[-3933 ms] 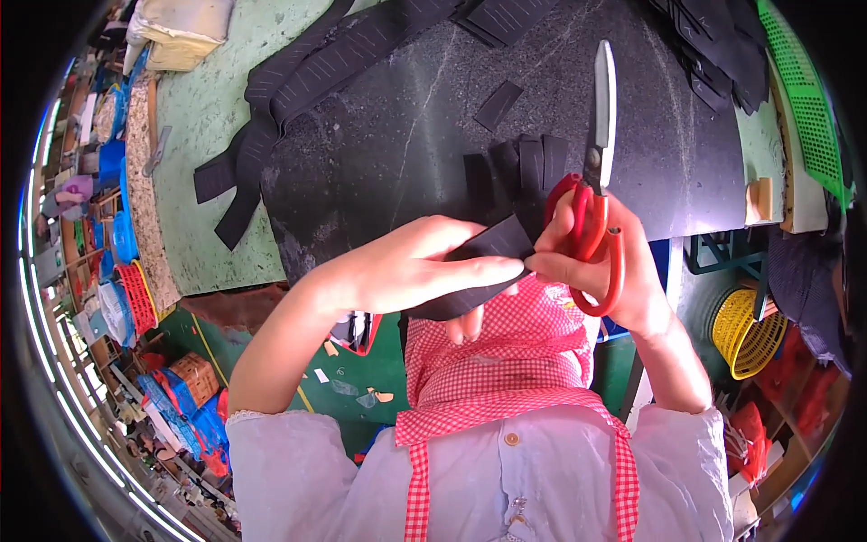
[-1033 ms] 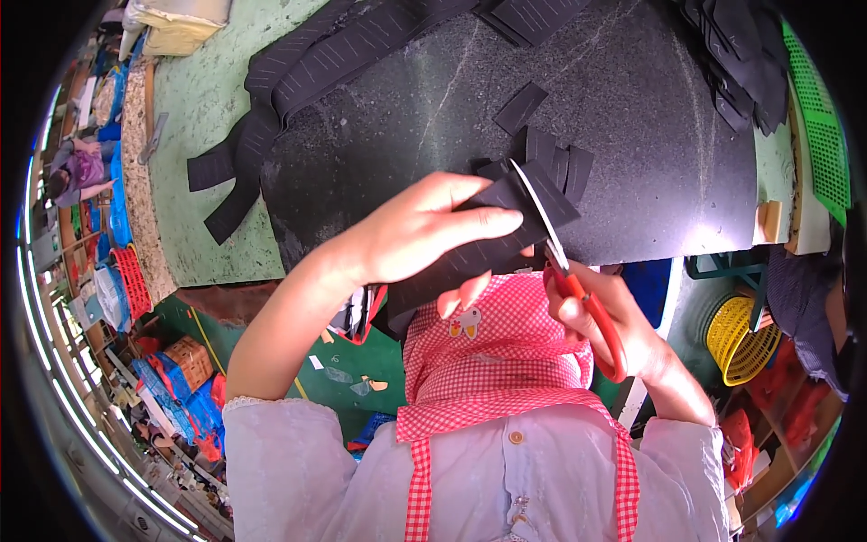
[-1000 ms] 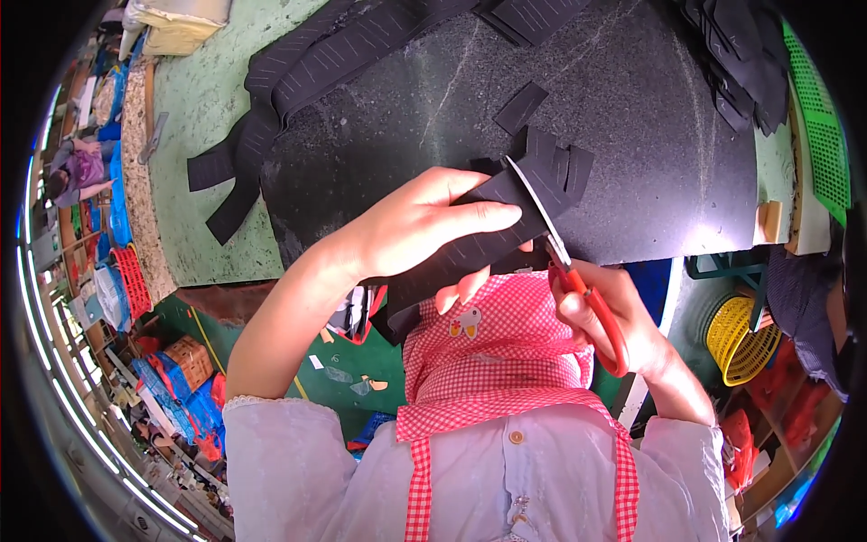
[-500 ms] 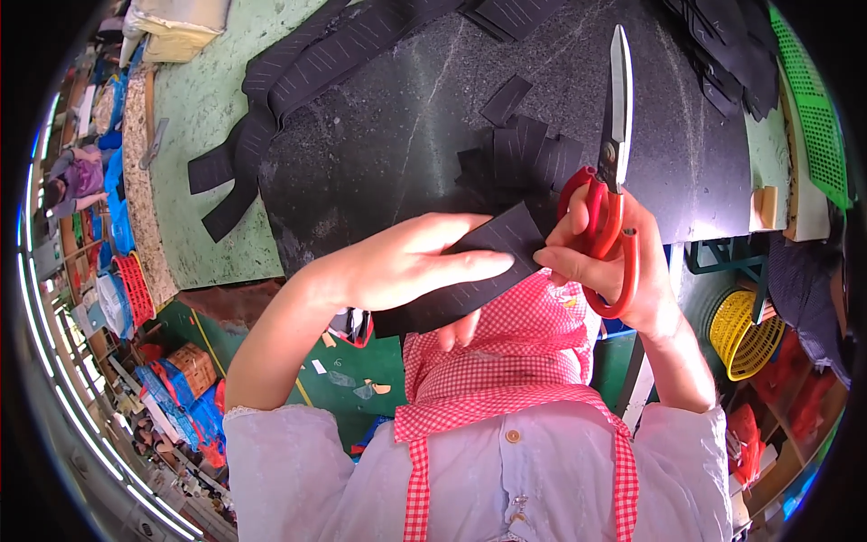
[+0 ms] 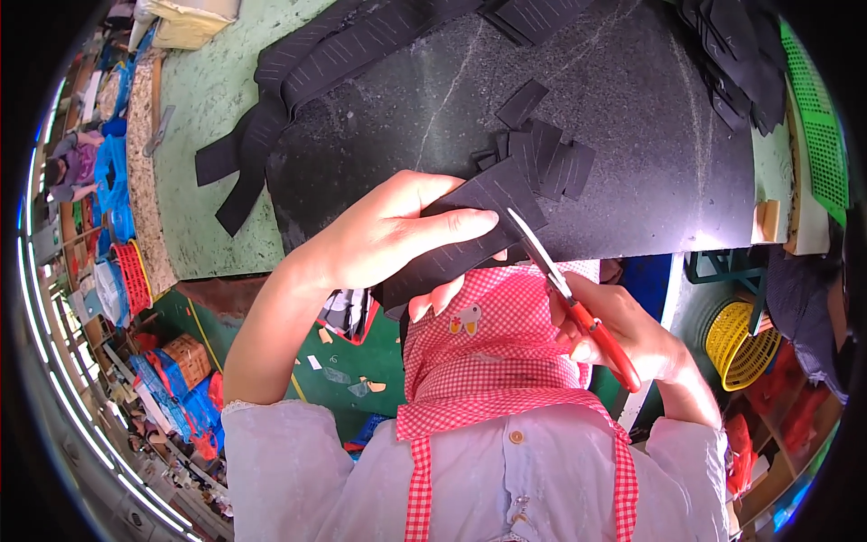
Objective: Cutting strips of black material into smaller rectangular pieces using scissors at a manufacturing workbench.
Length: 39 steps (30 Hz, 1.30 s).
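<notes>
A big black sheet point(image 5: 388, 135) covers much of the green table point(image 5: 217, 257). The pink and white checked apron point(image 5: 492, 370) is below the table's edge. The left hand point(image 5: 388, 235) pinches the black strip point(image 5: 462, 255) above the apron, thumb on top and fingers underneath. The right hand point(image 5: 632, 330) has its fingers curled around the red-handled scissors point(image 5: 582, 316). Half a second ago, the scissors pointed up the table, away from the strip; now they tip left, and a blade lies over the strip near its end. Small black pieces point(image 5: 546, 154) lie in a pile just past the strip, which has thin white lines. A little white patch point(image 5: 465, 321) with a red flower now shows on the apron.
</notes>
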Each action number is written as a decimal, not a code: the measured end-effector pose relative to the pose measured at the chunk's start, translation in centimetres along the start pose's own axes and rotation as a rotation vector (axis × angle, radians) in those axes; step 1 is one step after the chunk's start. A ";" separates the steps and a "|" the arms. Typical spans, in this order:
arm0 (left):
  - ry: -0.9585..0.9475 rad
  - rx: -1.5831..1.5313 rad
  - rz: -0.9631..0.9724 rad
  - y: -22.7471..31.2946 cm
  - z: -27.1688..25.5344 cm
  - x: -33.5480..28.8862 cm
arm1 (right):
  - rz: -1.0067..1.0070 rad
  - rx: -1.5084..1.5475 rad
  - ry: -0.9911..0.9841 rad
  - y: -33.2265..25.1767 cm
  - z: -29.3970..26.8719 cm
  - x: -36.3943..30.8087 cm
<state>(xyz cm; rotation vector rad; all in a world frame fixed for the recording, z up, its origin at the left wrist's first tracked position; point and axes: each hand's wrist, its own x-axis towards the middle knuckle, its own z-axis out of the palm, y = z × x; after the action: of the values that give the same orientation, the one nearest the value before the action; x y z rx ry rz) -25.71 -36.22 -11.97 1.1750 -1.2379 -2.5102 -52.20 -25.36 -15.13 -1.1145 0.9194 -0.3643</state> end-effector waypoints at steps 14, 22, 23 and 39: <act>-0.035 -0.002 -0.044 0.6 -0.4 1.4 | 0.025 -0.150 0.121 0.0 -0.5 0.4; -0.042 0.000 -0.045 0.5 -1.0 2.0 | 0.078 0.031 0.129 -0.6 -0.5 0.4; -0.058 -0.028 -0.058 0.6 -1.3 2.2 | 0.069 0.040 0.145 -0.5 -0.5 0.4; -0.038 -0.055 -0.103 0.2 -1.2 1.6 | 0.155 0.185 0.164 -1.7 -1.0 0.9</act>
<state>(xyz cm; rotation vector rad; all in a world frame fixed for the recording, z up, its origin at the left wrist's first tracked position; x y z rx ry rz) -26.05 -37.77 -13.24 1.2133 -1.1365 -2.6344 -52.10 -27.29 -14.20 -0.8468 1.0871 -0.4087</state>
